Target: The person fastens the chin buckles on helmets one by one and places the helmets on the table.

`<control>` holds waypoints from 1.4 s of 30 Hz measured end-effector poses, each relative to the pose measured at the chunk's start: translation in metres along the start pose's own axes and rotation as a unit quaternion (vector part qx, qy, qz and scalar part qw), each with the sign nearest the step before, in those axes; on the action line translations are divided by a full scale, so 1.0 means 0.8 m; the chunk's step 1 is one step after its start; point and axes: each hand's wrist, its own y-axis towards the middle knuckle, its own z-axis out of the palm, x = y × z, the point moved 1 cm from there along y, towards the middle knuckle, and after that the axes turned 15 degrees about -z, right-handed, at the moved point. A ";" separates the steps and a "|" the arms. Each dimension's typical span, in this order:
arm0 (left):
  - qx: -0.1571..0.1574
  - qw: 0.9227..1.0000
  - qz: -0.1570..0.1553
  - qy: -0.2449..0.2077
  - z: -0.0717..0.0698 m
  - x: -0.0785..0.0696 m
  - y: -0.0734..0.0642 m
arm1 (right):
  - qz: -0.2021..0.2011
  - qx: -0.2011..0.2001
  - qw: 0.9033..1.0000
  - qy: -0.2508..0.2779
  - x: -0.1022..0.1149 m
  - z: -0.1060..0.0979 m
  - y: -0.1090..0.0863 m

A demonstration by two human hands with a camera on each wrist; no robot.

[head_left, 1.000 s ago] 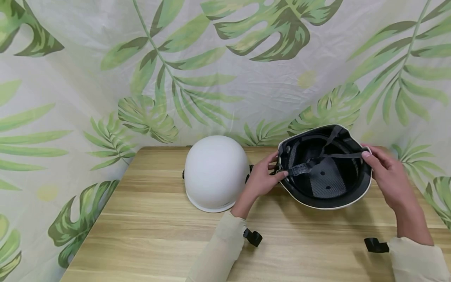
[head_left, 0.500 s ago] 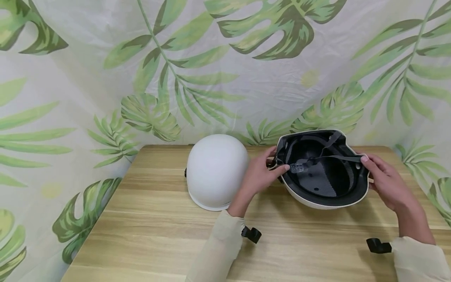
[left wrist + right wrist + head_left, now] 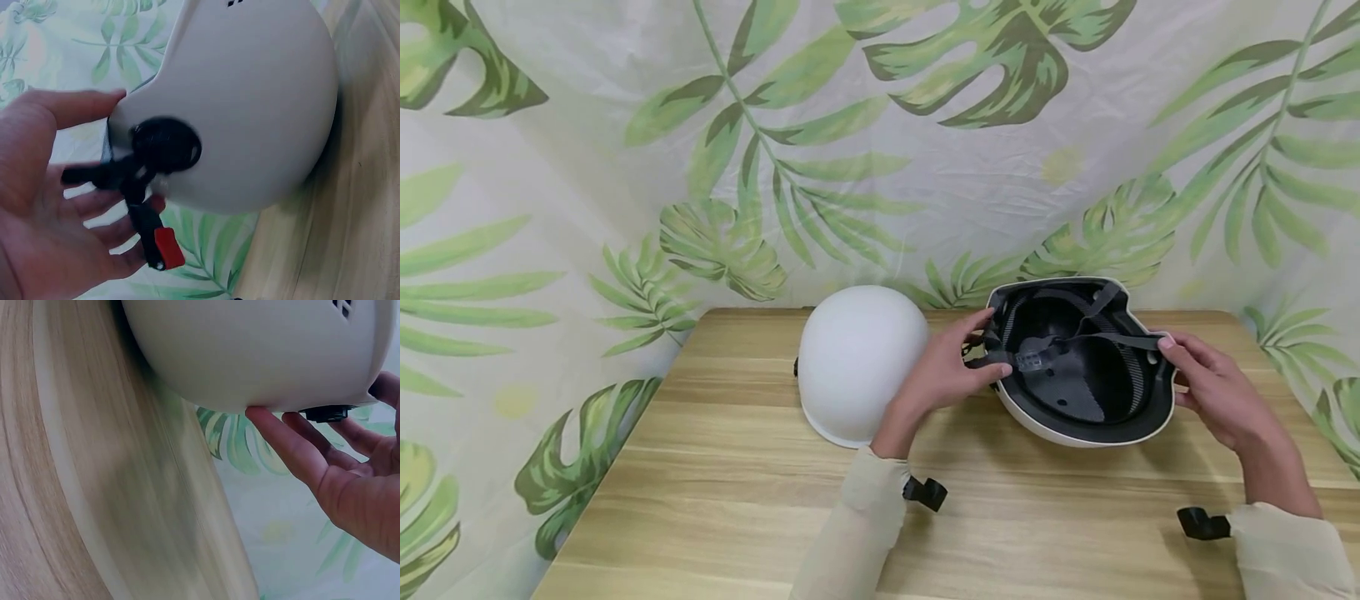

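An upturned white helmet (image 3: 1086, 432) with a black lining sits at the table's right rear, its open side tilted toward me. My left hand (image 3: 947, 367) holds its left rim, thumb over the edge and fingers spread outside. In the left wrist view, a round black knob (image 3: 167, 144) is on the shell, and a black strap with a red buckle part (image 3: 167, 248) hangs before the fingers. My right hand (image 3: 1217, 383) grips the opposite rim, thumb inside by a grey strap (image 3: 1123, 339) and fingers (image 3: 284, 437) under the shell. A clear-ended buckle (image 3: 1030, 361) lies across the lining.
A second white helmet (image 3: 861, 362) stands dome up to the left, partly behind my left hand. Both rest on a wood-grain table (image 3: 715, 492). A leaf-patterned cloth (image 3: 970, 192) hangs behind the table's rear edge.
The held helmet has come down slightly, shifted a little left, and its opening has tipped further upward. My left thumb has slid outward from the buckle to the rim.
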 end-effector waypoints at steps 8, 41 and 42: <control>0.017 0.999 -0.003 -0.050 -0.010 0.005 0.001 | -0.001 0.026 1.000 -0.001 -0.002 0.007 0.003; 0.126 0.986 0.045 -0.101 -0.038 0.034 0.009 | 0.014 0.031 0.999 -0.010 0.000 0.014 0.004; 0.124 0.986 0.041 -0.099 -0.037 0.034 0.009 | 0.014 0.032 0.999 -0.011 0.000 0.014 0.004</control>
